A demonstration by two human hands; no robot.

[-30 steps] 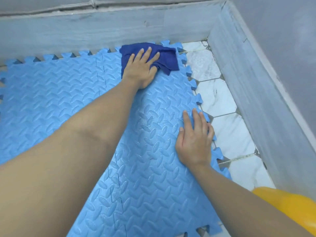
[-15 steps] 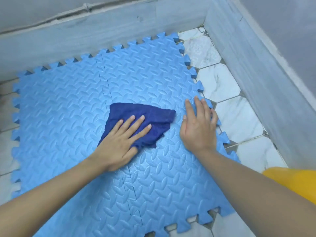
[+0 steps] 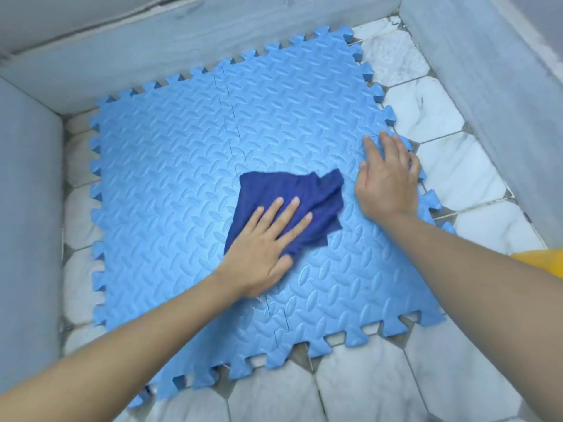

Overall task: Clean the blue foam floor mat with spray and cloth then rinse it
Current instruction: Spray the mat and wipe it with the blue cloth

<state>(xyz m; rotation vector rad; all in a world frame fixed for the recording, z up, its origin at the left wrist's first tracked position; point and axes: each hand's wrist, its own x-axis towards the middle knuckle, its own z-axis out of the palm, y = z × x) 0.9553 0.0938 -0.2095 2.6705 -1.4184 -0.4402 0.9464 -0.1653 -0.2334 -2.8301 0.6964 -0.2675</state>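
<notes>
The dark blue cloth (image 3: 292, 205) is being pressed flat near the blue foam mat's (image 3: 170, 166) centre by the left hand (image 3: 262, 248), fingers spread. The mat's right edge is being pinned by the flattened, splayed right hand (image 3: 387, 181), nothing grasped.

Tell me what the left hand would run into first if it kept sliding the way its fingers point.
The left hand points up and right across the blue foam mat. Pushing the dark blue cloth ahead, it would probably meet the right hand, which lies flat at the mat's right edge.
</notes>
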